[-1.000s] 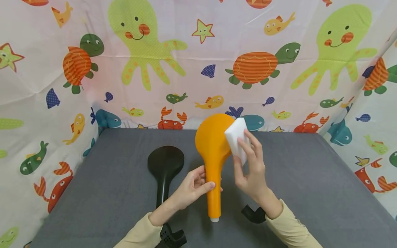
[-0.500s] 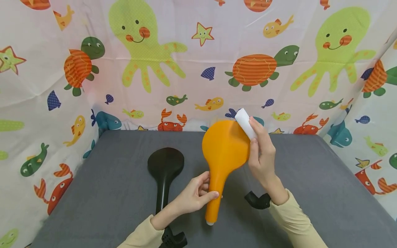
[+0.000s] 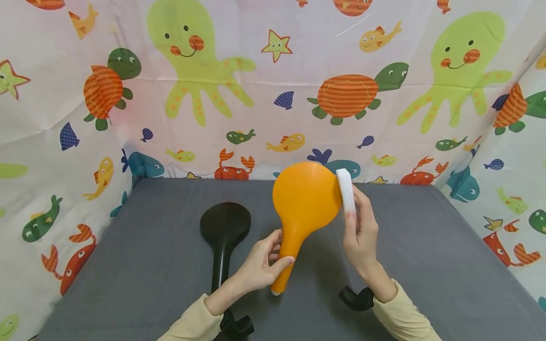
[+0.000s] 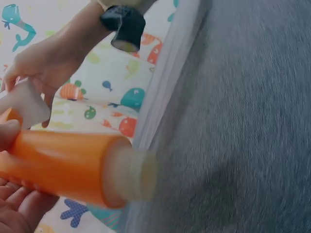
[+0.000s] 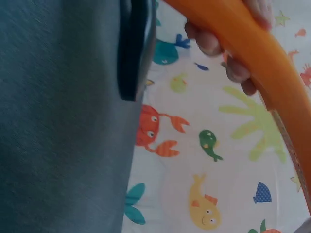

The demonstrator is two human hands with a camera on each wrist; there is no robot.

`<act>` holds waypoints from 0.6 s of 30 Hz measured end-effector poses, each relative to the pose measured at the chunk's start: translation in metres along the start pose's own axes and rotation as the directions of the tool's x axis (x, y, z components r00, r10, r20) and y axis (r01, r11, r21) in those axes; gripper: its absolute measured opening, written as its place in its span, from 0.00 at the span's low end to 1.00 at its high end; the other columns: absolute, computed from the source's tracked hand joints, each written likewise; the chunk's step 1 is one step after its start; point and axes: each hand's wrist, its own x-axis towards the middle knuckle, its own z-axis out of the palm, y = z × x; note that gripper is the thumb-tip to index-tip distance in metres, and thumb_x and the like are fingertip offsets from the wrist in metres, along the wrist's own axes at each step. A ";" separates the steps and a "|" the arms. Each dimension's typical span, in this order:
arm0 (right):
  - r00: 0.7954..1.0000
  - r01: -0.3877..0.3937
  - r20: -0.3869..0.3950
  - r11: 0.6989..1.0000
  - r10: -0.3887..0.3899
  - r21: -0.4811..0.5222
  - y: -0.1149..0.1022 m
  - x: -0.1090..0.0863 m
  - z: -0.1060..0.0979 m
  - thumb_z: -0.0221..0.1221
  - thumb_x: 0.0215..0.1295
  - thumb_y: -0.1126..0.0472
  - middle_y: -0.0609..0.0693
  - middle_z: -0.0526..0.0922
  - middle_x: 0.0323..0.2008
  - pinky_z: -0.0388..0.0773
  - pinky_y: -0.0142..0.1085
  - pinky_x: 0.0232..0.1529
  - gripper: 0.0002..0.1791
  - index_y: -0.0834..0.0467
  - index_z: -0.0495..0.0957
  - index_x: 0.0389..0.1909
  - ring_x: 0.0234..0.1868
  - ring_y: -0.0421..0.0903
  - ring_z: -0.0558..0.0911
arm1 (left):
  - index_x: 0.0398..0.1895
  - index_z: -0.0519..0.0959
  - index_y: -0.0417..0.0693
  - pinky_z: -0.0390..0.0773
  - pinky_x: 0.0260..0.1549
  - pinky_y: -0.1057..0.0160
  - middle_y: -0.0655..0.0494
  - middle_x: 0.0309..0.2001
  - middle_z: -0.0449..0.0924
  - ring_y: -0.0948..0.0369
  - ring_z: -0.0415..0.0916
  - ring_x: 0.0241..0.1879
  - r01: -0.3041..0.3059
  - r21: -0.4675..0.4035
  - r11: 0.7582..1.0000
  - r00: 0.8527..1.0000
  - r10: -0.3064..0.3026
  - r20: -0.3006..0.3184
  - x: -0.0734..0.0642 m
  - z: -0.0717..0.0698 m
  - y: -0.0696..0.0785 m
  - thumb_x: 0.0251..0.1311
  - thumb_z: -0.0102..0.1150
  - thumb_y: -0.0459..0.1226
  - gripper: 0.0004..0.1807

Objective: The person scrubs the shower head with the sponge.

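My left hand [image 3: 263, 263] grips the handle of an orange shower head [image 3: 304, 196], holding it up above the table with the round head tilted up and to the right. A pale connector [image 4: 133, 174] sticks out of the handle's end in the left wrist view. Between the thumb and fingers of my right hand [image 3: 362, 232] is a white sponge [image 3: 346, 192], set edge-on against the right rim of the round head. In the right wrist view the left-hand fingers [image 5: 210, 42] curl around the orange handle; the sponge is hidden there.
A black shower head [image 3: 226, 222] lies on the grey table [image 3: 409, 237], left of the orange one, its handle partly behind my left forearm. Black wrist mounts [image 3: 357, 298] hang beneath the wrists. A curtain [image 3: 294, 57] printed with sea animals stands behind the table.
The sponge has moved from the front of the orange head over its upper right to the right rim. The orange shower head has tilted, its handle end swinging left.
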 end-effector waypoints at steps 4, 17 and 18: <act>0.999 -0.046 -0.015 0.999 0.046 -0.015 0.000 0.011 -0.003 0.42 0.61 0.78 0.70 0.74 0.50 0.68 0.29 0.56 0.19 0.78 0.67 0.53 0.50 0.42 0.75 | 0.61 0.64 0.37 0.77 0.41 0.66 0.48 0.46 0.76 0.59 0.76 0.40 -0.036 0.117 0.993 0.999 0.038 -0.017 -0.001 -0.001 -0.003 0.60 0.57 0.31 0.26; 0.971 -0.234 0.034 0.970 0.237 -0.060 0.033 0.001 -0.011 0.42 0.65 0.75 0.61 0.75 0.53 0.70 0.22 0.47 0.20 0.68 0.69 0.57 0.45 0.42 0.75 | 0.68 0.56 0.37 0.77 0.45 0.61 0.44 0.52 0.70 0.51 0.73 0.44 -0.131 0.076 0.988 0.985 0.139 -0.105 0.001 -0.001 -0.006 0.60 0.53 0.25 0.32; 0.967 -0.247 0.044 0.967 0.250 -0.063 0.031 -0.002 -0.010 0.41 0.65 0.75 0.62 0.75 0.53 0.70 0.21 0.46 0.20 0.69 0.68 0.57 0.44 0.44 0.75 | 0.68 0.56 0.38 0.77 0.45 0.61 0.44 0.53 0.70 0.51 0.73 0.44 -0.129 0.076 0.989 0.984 0.137 -0.111 0.002 -0.002 -0.006 0.60 0.54 0.26 0.32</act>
